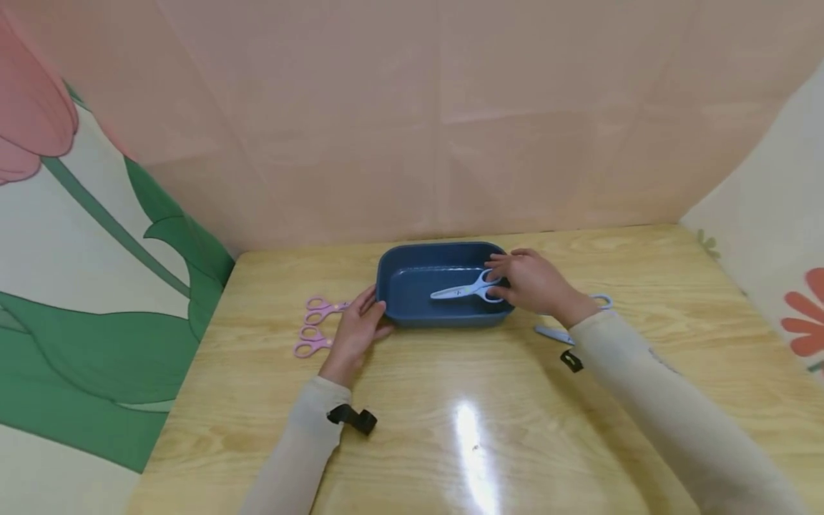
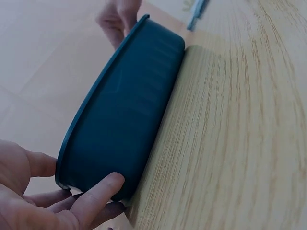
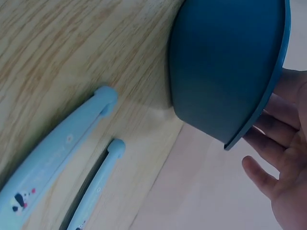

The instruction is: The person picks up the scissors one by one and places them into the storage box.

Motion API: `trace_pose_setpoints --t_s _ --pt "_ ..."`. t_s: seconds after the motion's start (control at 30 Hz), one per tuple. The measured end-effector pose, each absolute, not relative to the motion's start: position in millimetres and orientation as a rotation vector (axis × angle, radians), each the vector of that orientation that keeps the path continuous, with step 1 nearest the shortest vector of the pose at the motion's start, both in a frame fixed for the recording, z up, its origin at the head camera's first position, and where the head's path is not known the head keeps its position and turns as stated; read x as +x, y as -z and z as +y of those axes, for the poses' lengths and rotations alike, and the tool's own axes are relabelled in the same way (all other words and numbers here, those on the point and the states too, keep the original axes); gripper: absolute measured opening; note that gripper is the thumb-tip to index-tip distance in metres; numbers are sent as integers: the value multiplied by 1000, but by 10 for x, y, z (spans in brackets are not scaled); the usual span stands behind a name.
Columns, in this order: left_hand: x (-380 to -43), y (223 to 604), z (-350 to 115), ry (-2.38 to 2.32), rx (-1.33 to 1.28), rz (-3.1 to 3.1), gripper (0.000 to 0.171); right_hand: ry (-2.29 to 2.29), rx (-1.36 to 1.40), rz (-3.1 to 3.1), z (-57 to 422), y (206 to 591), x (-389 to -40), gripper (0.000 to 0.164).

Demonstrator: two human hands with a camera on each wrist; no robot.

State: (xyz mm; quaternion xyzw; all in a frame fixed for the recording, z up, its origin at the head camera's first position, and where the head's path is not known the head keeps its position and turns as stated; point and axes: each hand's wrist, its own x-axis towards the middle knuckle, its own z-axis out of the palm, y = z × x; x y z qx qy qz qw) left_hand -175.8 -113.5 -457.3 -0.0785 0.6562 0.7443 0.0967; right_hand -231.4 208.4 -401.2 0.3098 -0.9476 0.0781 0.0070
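Observation:
A dark blue rectangular box (image 1: 444,320) stands on the table. My left hand (image 1: 357,325) holds it at its left front corner, with fingertips (image 2: 112,182) against the outer wall in the left wrist view. At the box's right end, my right hand (image 1: 534,282) pinches the handles of light blue scissors (image 1: 460,290). Their blades lie over the inside of the box, pointing left. In the right wrist view the right hand's fingers (image 3: 273,124) reach behind the rim, which hides the scissors there.
Two pink pairs of scissors (image 1: 312,348) lie left of the box, partly behind the left hand. Under the right forearm are more light blue scissors (image 1: 553,334), their round-tipped blades (image 3: 91,191) close to the box. A pink-beige backdrop (image 1: 438,143) rises behind the wooden table (image 1: 412,400).

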Motion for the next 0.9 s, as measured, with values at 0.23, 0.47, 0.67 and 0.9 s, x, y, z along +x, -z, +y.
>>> trace_pose_setpoints --t_s 0.23,0.47,0.67,0.9 --pt "-1743 4576 -1129 -2162 -278 1981 51 -210 970 -3008 2060 4089 -2314 23" --pt "-1770 4573 -1116 -2134 -277 1992 51 -176 954 -2976 2081 4122 -2309 23" --pt "-1792 4574 -1099 -2148 -273 1986 50 -126 984 -2945 2083 4092 -2307 20" --pt "-1778 4570 -1145 -2154 -267 1982 50 -74 988 -3006 1977 4074 -2336 16"
